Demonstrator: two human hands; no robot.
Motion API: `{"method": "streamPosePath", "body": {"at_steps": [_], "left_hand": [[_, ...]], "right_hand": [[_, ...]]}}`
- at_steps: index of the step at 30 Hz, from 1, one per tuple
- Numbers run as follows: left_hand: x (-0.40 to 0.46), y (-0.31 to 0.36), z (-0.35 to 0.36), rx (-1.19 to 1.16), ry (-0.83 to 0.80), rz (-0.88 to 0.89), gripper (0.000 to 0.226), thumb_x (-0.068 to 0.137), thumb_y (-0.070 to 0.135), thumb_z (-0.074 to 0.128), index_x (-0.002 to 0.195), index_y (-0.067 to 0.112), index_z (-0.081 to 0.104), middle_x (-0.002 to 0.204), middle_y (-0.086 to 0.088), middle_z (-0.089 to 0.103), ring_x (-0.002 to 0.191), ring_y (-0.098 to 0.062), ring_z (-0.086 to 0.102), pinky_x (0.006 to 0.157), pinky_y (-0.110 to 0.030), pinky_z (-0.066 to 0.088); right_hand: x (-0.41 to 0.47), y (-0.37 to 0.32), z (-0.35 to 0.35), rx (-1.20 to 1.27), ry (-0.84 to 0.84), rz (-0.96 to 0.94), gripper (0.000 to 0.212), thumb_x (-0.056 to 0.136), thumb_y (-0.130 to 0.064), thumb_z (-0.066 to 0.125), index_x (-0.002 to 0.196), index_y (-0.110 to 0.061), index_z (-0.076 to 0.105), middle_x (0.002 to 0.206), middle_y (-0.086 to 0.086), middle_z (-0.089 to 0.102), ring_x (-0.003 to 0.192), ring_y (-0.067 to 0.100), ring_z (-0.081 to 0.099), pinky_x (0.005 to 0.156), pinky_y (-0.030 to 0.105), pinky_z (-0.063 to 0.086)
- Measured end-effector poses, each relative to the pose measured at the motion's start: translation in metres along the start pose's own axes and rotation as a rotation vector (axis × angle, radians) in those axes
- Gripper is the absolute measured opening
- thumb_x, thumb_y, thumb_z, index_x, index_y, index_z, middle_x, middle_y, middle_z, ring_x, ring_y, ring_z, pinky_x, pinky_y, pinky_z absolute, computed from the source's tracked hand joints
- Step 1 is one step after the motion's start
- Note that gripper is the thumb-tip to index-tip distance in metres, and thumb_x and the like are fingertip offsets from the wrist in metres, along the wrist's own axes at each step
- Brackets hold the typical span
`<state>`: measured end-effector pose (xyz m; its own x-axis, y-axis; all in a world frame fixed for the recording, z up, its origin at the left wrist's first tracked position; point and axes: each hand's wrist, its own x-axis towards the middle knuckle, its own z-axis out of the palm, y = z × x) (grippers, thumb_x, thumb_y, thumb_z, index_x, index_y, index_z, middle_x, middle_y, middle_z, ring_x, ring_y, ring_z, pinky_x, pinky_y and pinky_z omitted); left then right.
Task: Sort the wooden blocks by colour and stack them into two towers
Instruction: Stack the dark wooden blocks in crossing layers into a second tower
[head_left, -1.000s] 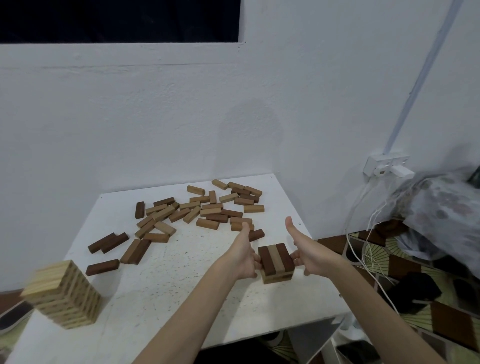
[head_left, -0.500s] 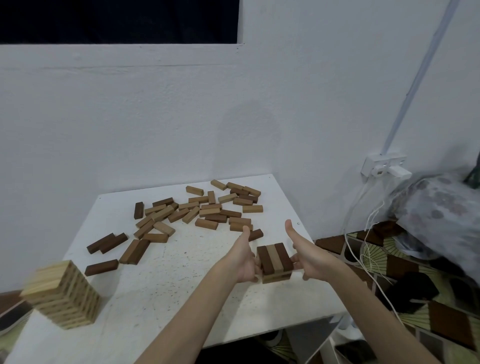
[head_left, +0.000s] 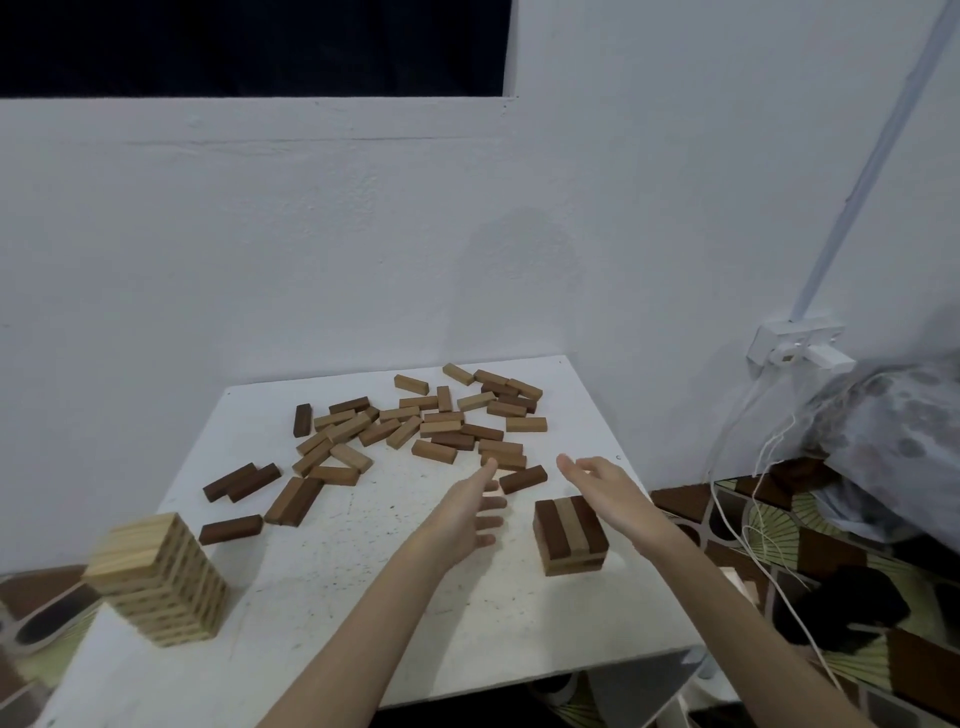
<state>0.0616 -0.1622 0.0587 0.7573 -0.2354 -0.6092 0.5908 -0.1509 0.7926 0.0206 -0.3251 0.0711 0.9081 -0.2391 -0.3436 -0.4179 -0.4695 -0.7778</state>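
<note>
Both hands — left hand (head_left: 470, 512), right hand (head_left: 605, 486) — hover open, seemingly clear of the short dark stack (head_left: 570, 534).

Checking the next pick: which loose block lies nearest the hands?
The dark block between the left hand and right hand, just beyond the short stack; the others lie farther back or left.

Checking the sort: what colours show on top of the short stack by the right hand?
Head view: short stack top layer shows dark brown outer blocks with one light block between.

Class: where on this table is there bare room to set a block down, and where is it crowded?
Bare table lies between the pale tower and the short dark stack, and along the near edge. The far half is crowded with loose blocks.
</note>
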Motion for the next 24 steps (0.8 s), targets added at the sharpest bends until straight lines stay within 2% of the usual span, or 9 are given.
{"method": "streamPosePath", "body": {"at_steps": [2,6,8,10,11,13,15,18,24], "left_hand": [[0.002,-0.007,-0.017,0.086,0.115,0.109,0.047,0.099,0.039,0.041,0.133,0.007,0.045,0.128,-0.008,0.052,0.116,-0.025,0.050,0.095,-0.037,0.041],[0.006,-0.022,-0.060,0.228,0.383,0.303,0.039,0.099,0.025,0.046,0.132,0.005,0.045,0.135,-0.009,0.049,0.123,-0.022,0.046,0.101,-0.033,0.037],[0.015,-0.028,-0.086,0.276,0.544,0.362,0.037,0.098,0.021,0.046,0.131,0.004,0.046,0.135,-0.010,0.049,0.125,-0.024,0.045,0.102,-0.035,0.036],[0.029,-0.030,-0.114,0.339,0.728,0.397,0.031,0.096,0.019,0.047,0.122,0.003,0.053,0.129,-0.013,0.053,0.118,-0.026,0.048,0.098,-0.039,0.041],[0.036,-0.029,-0.125,0.384,0.822,0.384,0.030,0.095,0.019,0.046,0.119,0.003,0.054,0.127,-0.014,0.054,0.116,-0.027,0.048,0.096,-0.042,0.041],[0.049,-0.026,-0.143,0.490,0.963,0.297,0.039,0.096,0.025,0.043,0.129,0.005,0.048,0.139,-0.015,0.044,0.129,-0.031,0.036,0.104,-0.049,0.034],[0.059,-0.022,-0.154,0.565,1.009,0.183,0.053,0.097,0.039,0.039,0.143,0.013,0.034,0.156,-0.013,0.018,0.143,-0.035,0.010,0.112,-0.057,0.015],[0.077,-0.019,-0.172,0.604,1.035,0.060,0.067,0.094,0.057,0.029,0.150,0.022,0.016,0.158,-0.014,-0.007,0.143,-0.040,-0.013,0.109,-0.064,-0.002],[0.112,-0.010,-0.216,0.585,1.073,-0.104,0.079,0.085,0.074,0.015,0.151,0.032,0.001,0.157,-0.014,-0.015,0.138,-0.048,-0.019,0.104,-0.070,-0.005]], "right_hand": [[0.005,-0.003,0.010,-0.013,0.040,-0.070,0.050,0.097,-0.046,0.045,0.138,-0.018,0.042,0.148,0.001,0.039,0.134,0.019,0.039,0.101,0.030,0.035],[0.018,-0.019,0.036,-0.021,0.036,-0.147,0.042,0.098,-0.033,0.049,0.135,-0.015,0.045,0.139,0.001,0.047,0.121,0.016,0.047,0.091,0.024,0.036],[0.032,-0.032,0.054,-0.022,0.022,-0.160,0.042,0.097,-0.032,0.050,0.134,-0.013,0.045,0.136,0.002,0.050,0.117,0.017,0.049,0.094,0.026,0.039],[0.053,-0.047,0.074,-0.028,0.026,-0.174,0.046,0.096,-0.034,0.052,0.134,-0.010,0.043,0.134,0.006,0.052,0.119,0.022,0.049,0.100,0.035,0.042],[0.064,-0.053,0.083,-0.038,0.041,-0.177,0.052,0.095,-0.037,0.052,0.137,-0.009,0.040,0.137,0.008,0.049,0.123,0.025,0.047,0.104,0.040,0.040],[0.089,-0.062,0.101,-0.094,0.092,-0.171,0.065,0.094,-0.047,0.048,0.145,-0.011,0.029,0.149,0.010,0.034,0.137,0.030,0.030,0.111,0.049,0.028],[0.113,-0.066,0.112,-0.235,0.174,-0.154,0.072,0.093,-0.056,0.041,0.149,-0.016,0.020,0.157,0.011,0.017,0.144,0.034,0.011,0.113,0.057,0.017],[0.149,-0.066,0.115,-0.411,0.262,-0.108,0.076,0.092,-0.064,0.033,0.151,-0.020,0.015,0.159,0.013,0.005,0.145,0.038,-0.003,0.112,0.062,0.006],[0.216,-0.069,0.101,-0.602,0.275,-0.082,0.084,0.085,-0.077,0.023,0.152,-0.030,0.006,0.159,0.014,-0.012,0.143,0.042,-0.014,0.106,0.070,-0.002]]}}
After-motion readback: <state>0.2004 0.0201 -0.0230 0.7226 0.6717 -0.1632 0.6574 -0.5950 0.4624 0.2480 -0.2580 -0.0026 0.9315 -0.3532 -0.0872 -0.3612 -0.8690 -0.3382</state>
